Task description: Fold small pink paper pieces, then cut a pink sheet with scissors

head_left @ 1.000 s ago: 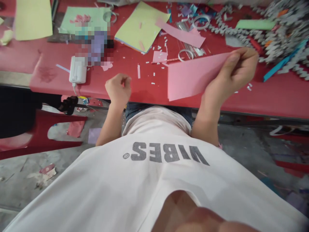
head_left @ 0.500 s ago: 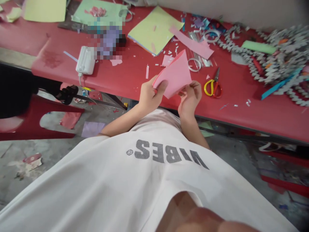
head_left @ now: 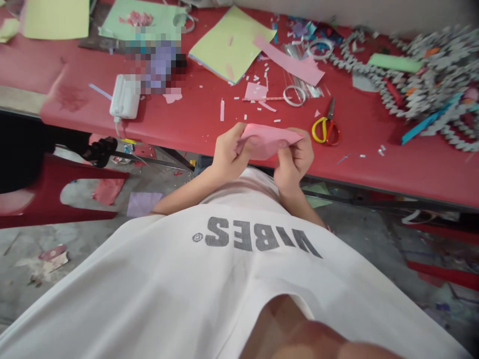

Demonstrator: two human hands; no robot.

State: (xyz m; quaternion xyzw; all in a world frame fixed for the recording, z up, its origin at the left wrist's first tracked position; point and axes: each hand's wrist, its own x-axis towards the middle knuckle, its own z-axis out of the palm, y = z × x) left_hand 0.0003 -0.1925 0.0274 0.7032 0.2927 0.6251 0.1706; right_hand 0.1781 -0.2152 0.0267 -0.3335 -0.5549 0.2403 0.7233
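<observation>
A folded sheet of pink paper [head_left: 266, 140] is held up between both hands at the table's front edge. My left hand [head_left: 231, 153] grips its left end, thumb on the near face and fingers behind. At the other end my right hand [head_left: 294, 160] pinches the paper between thumb and bent fingers. Right of that hand lie scissors [head_left: 327, 125] with one yellow and one red handle loop. Beyond the paper are a small pink paper piece [head_left: 256, 91], a ring of clear tape [head_left: 294, 95] and white paper scraps.
The red table [head_left: 179, 117] carries yellow-green sheets [head_left: 232, 47], a pink strip [head_left: 290, 61], a white power device [head_left: 125, 97] with a cable, and a purple item [head_left: 160, 65] partly blurred. Grey paper garlands [head_left: 430, 75] are heaped at right. A red chair [head_left: 48, 184] stands at lower left.
The pink paper has been lowered and tilted, so it shows as a flatter, narrower shape. My right hand has turned, bringing its thumb onto the paper's near face. The view has shifted slightly.
</observation>
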